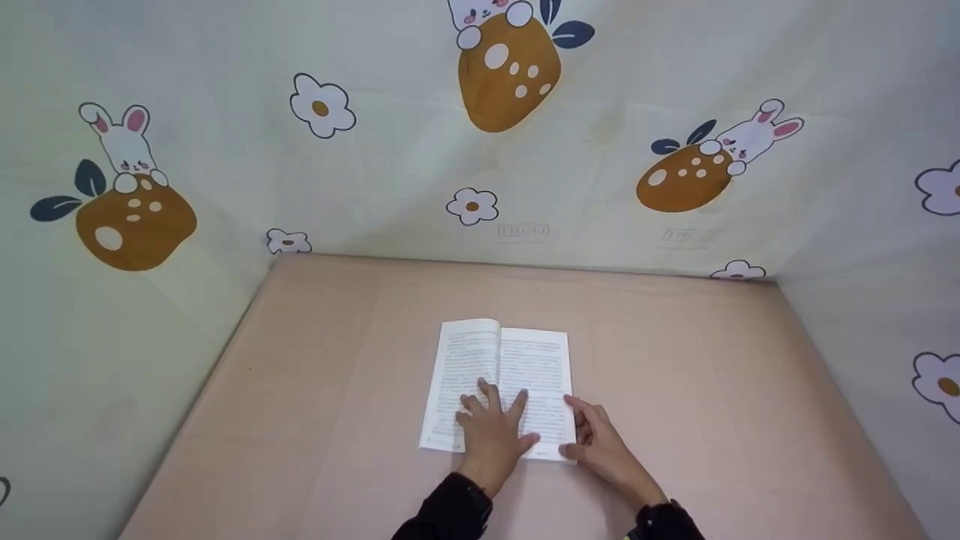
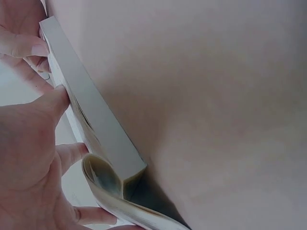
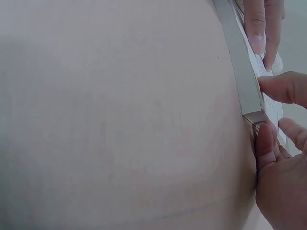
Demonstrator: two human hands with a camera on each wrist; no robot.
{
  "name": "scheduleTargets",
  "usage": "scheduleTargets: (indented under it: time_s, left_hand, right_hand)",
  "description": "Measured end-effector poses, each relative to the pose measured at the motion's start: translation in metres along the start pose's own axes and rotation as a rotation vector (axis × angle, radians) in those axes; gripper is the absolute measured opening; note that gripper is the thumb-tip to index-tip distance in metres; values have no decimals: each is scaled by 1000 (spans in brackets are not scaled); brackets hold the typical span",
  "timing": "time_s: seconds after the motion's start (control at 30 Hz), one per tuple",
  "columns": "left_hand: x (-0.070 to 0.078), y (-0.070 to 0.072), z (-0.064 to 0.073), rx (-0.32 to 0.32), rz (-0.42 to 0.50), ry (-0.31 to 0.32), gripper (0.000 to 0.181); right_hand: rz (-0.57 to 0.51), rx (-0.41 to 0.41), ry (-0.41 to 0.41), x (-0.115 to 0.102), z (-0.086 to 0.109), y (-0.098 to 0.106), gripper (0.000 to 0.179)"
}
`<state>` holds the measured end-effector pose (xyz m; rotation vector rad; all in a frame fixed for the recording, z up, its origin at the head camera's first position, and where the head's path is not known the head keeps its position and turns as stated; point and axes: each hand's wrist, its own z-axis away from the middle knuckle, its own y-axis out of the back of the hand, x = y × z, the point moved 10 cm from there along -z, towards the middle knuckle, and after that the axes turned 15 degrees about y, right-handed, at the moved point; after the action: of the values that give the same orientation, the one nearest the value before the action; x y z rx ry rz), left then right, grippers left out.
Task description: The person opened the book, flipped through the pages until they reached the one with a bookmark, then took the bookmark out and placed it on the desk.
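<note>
An open book [image 1: 536, 356] lies on the table with printed text on both pages. My left hand [image 1: 491, 436] rests across the middle of it, fingers spread over the left page and the fold, thumb on the lower right page. At the lower right edge, my right hand [image 1: 609, 456] grips the book, with its thumb on top of the page. The right wrist view has other fingers curled beside the book's corner [image 3: 249, 91]. Along the bottom edge, the left wrist view shows the thick page block [image 2: 96, 110] and a curved bulge of pages beside the fold.
The table [image 1: 337, 375] has a plain pinkish-beige covering. Pale cloth walls [image 1: 390, 172] printed with rabbits, brown fruit and flowers stand at the back and on both sides. Dark sleeves [image 1: 450, 506] cover both wrists.
</note>
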<state>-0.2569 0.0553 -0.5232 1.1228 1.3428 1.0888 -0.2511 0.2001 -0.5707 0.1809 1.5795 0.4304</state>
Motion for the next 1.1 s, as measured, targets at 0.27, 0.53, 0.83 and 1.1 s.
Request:
scheduleTargets:
  time_s: [0.27,0.53,0.83,1.1]
  left_hand:
    - [0,0,0,-7,26,9,66]
    - [0,-2,-1,-18,14,7,67]
    - [1,-3,-2,-17,5,-3,67]
    - [0,-5,-1,-47,40,-3,74]
  right_hand:
    - [23,2,2,0,0,0,78]
    - [28,-9,23,-3,1,1,76]
    - [18,-34,45,-2,1,0,76]
    - [-16,-35,87,-6,0,-1,85]
